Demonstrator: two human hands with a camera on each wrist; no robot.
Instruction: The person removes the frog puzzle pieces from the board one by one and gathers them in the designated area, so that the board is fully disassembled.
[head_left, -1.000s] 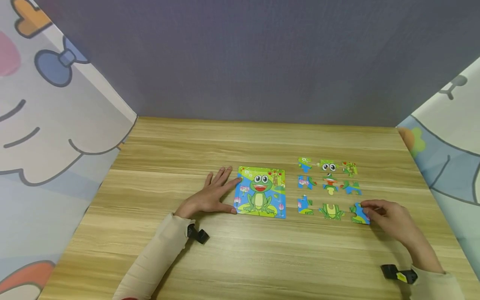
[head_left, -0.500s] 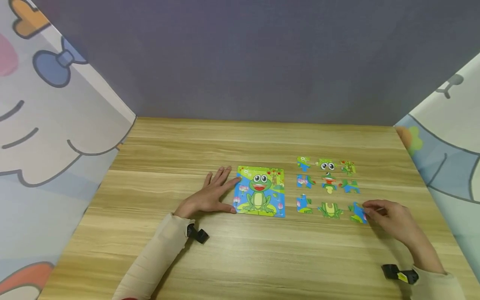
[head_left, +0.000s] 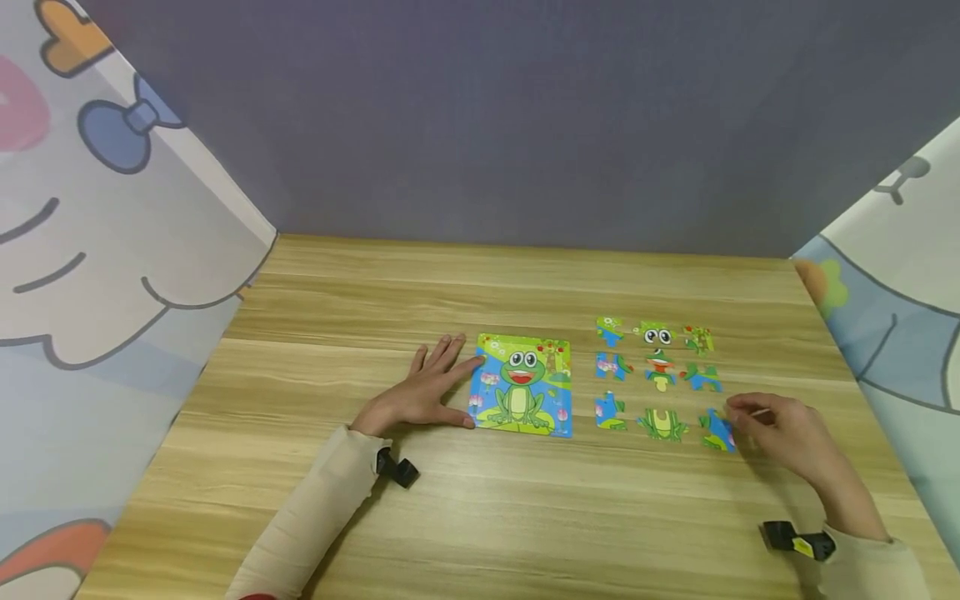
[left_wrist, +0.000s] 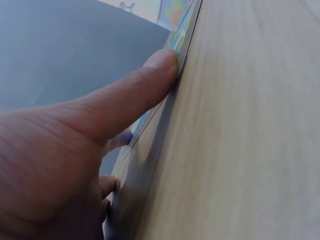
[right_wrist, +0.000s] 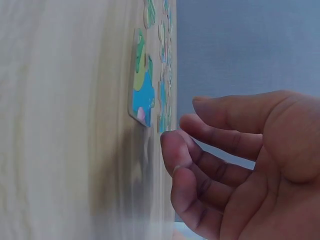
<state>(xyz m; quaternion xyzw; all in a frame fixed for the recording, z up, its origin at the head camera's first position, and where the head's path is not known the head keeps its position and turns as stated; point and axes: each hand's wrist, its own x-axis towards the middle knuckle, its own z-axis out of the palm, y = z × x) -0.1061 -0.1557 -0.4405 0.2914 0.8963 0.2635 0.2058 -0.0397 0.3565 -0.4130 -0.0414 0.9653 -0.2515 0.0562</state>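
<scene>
A square puzzle board printed with a smiling green frog lies flat on the table. My left hand rests palm down with spread fingers, its thumb and index finger on the board's left edge. To the right lie loose jigsaw pieces in three rows of three. My right hand is just beside the bottom right piece, which is blue and green and slightly turned. In the right wrist view, the fingers are loosely bent with nothing between them, apart from that corner piece.
Among the other pieces are the frog's eyes, its mouth and its legs. A grey partition stands along the back of the wooden table. Cartoon-printed panels flank both sides.
My right fingers have let go of the bottom right piece and drawn slightly away to the right. That piece has turned a little. My left hand keeps its place on the board.
</scene>
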